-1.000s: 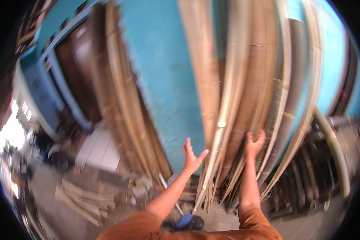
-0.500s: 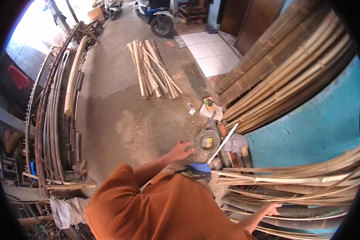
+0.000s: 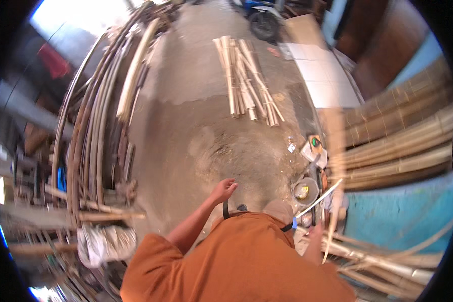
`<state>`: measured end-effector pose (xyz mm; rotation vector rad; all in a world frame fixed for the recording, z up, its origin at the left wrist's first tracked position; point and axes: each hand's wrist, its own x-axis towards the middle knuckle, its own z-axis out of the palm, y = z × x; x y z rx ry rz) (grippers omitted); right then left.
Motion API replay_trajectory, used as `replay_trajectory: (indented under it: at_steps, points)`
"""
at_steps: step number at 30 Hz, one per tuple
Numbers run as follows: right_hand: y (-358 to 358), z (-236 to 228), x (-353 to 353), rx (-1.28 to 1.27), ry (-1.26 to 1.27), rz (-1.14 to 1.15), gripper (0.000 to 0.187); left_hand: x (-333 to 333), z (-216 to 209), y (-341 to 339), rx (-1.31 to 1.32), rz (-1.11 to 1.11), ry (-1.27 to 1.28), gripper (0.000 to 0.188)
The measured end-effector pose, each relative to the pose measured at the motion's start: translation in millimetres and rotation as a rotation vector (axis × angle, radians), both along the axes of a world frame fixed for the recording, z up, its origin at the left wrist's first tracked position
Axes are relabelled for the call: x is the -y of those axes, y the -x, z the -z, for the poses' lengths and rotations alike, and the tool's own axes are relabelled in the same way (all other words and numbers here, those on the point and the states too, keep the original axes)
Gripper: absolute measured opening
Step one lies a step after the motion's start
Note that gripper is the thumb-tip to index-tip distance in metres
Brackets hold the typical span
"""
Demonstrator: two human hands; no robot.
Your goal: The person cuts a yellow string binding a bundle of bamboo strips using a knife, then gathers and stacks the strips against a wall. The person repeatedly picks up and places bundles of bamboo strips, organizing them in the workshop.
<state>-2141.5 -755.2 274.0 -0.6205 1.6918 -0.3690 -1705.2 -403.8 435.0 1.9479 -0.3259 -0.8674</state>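
Observation:
My left hand [image 3: 223, 191] hangs in front of my body over the floor, its fingers loosely bent and nothing in them. My right hand [image 3: 315, 236] is at my right side, blurred by motion. Beside and against it rises a long, pale bamboo strip [image 3: 332, 214], smeared, which stretches far up the view past the tiles; my right hand appears closed on it, though its fingers are hard to make out. Near that hand a thin white stick [image 3: 318, 199] leans across a round grey bucket [image 3: 294, 195] with something yellow inside.
Bundled bamboo slats [image 3: 244, 83] lie on the floor ahead. Long poles [image 3: 98, 116] line the left side, near a whitish sack [image 3: 105, 244]. Rolled bamboo blinds [image 3: 402, 105] and more bamboo strips [image 3: 387, 261] lie along the blue wall [image 3: 402, 209]. A motorbike wheel [image 3: 264, 26] stands far ahead.
My right hand has come up and inward from the bamboo pile, and a long strip now rises beside it. My left hand's fingers have drawn closer together. The view has swung left.

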Motion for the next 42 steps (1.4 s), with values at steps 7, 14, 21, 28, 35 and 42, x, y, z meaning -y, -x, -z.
replay_trajectory:
  at_steps: [7, 14, 21, 28, 35, 42]
  points:
    - [-78.0, -101.5, 112.1, 0.404, 0.404, 0.633, 0.072, 52.0, -19.3, -44.0, -0.229, -0.106, 0.050, 0.066]
    - [-64.8, -97.1, 139.6, 0.293, 0.515, 0.899, 0.084, 199.6, -20.2, -89.4, -0.148, 0.286, 0.098, 0.069]
    - [-33.0, -116.4, 141.4, 0.197, 0.637, 0.903, 0.097, 415.6, -46.1, 9.8, -0.075, 1.077, 0.120, 0.120]
    - [-35.5, -96.2, 128.3, -0.142, 0.473, 0.371, 0.035, 619.9, 48.7, 66.0, -0.906, 0.563, -0.033, 0.128]
    - [-46.8, -65.4, 72.2, -0.367, 0.182, -0.342, 0.050, 586.2, -6.5, 171.9, -1.442, 1.112, -0.110, 0.094]
    - [-35.9, 31.1, -26.9, -0.409, 0.000, 0.263, 0.051, 573.6, 24.0, 164.3, -1.166, 1.623, -0.222, 0.068]
